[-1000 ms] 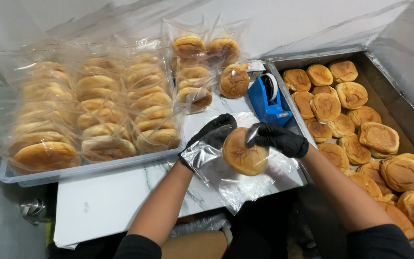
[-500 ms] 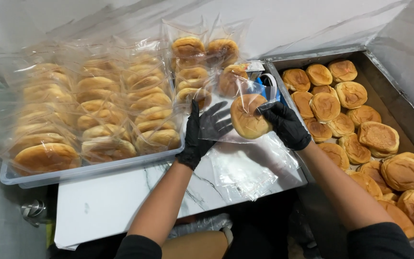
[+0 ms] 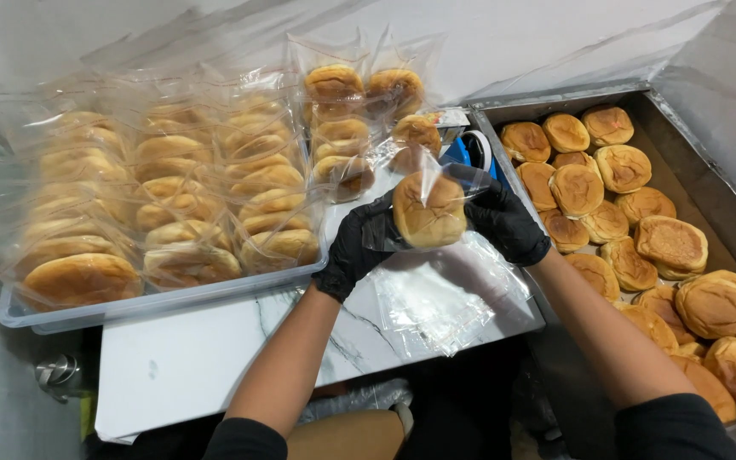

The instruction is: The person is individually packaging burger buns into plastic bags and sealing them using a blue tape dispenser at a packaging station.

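Nearest, flat clear plastic bags (image 3: 436, 298) lie on the white marbled desk (image 3: 189, 358). Above them my black-gloved left hand (image 3: 358, 243) and right hand (image 3: 504, 223) now clasp a round golden bun (image 3: 428, 209), raised from the desk inside its clear bag. Beyond stand the tray of bagged buns (image 3: 163, 213) and the blue tape dispenser (image 3: 470, 153).

This looks like a small bakery packing station, a back room rather than a home kitchen. A deep metal tray (image 3: 702, 175) on the right holds dozens of loose golden-brown buns (image 3: 622, 167); a shallow clear plastic tray (image 3: 163, 300) on the left carries rows of buns sealed in clear bags (image 3: 182, 187). Between them sit a white marble-pattern worktop (image 3: 206, 353), a stack of empty clear bags (image 3: 436, 300) and a blue tape dispenser (image 3: 468, 153).
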